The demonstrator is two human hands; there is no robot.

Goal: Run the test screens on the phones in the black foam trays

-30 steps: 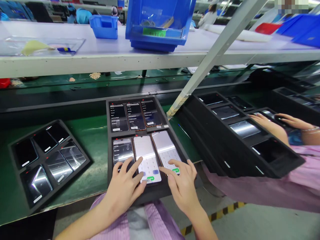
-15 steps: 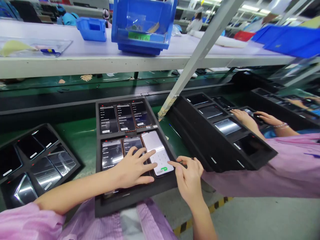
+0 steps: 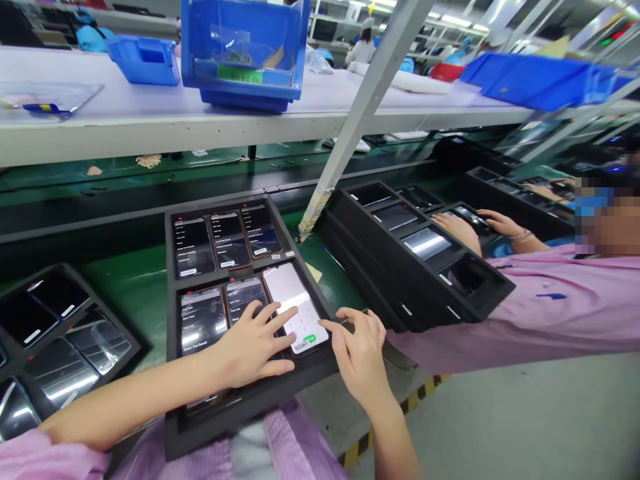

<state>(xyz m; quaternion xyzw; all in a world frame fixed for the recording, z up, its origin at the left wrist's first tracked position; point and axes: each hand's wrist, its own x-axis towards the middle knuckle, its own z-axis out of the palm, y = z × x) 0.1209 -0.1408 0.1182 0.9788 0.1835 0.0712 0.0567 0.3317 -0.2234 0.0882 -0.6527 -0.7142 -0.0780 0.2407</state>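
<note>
A black foam tray (image 3: 250,415) in front of me holds several smartphones in cut-outs. At its near right lies a smartphone with a white keypad screen (image 3: 286,285) and a green button near the bottom. My left hand (image 3: 253,347) is spread over the near row, its fingertips at that phone's left side and its palm over the neighbouring phone with a dark menu (image 3: 245,291). My right hand (image 3: 363,353) is at the lit phone's right edge, index finger stretched toward the keypad, the other fingers loosely bent and holding nothing. Whether any fingertip touches the glass I cannot tell.
Another tray of dark phones (image 3: 107,383) lies to the left. On the right a co-worker's hands (image 3: 457,230) work over a further phone tray (image 3: 370,267). A slanted metal post (image 3: 350,133) rises behind my tray. Blue bins (image 3: 245,53) stand on the shelf above.
The whole view has shifted, so the trays and shelf sit further left in the picture. Both hands stay in nearly the same place about the lit phone.
</note>
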